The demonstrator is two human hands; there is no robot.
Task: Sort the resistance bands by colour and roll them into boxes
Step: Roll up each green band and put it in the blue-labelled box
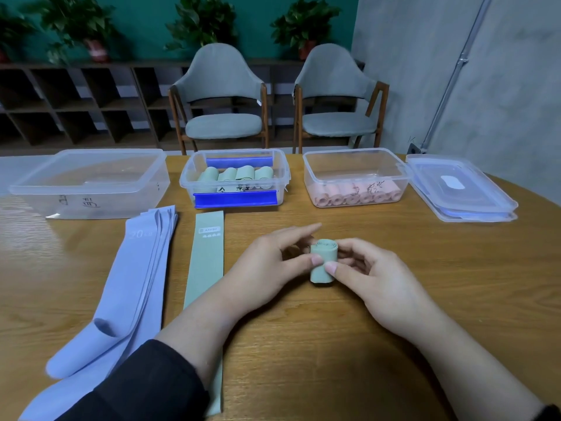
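Note:
A rolled green band point(322, 262) stands at the table's middle, pinched from both sides by my left hand point(273, 265) and my right hand point(373, 275), thumbs on its front. A flat green band point(206, 262) lies to the left, partly under my left forearm. Several flat lilac bands point(133, 287) lie stacked further left. Three clear boxes stand at the back: the left box point(91, 183) holds no bands, the middle box point(233, 177) has several green rolls, the right box point(355, 177) has several pink rolls.
Stacked clear lids point(461, 189) lie at the back right of the wooden table point(303, 344). Two grey chairs point(221, 95) stand behind the table, with a shelf and potted plants along the wall.

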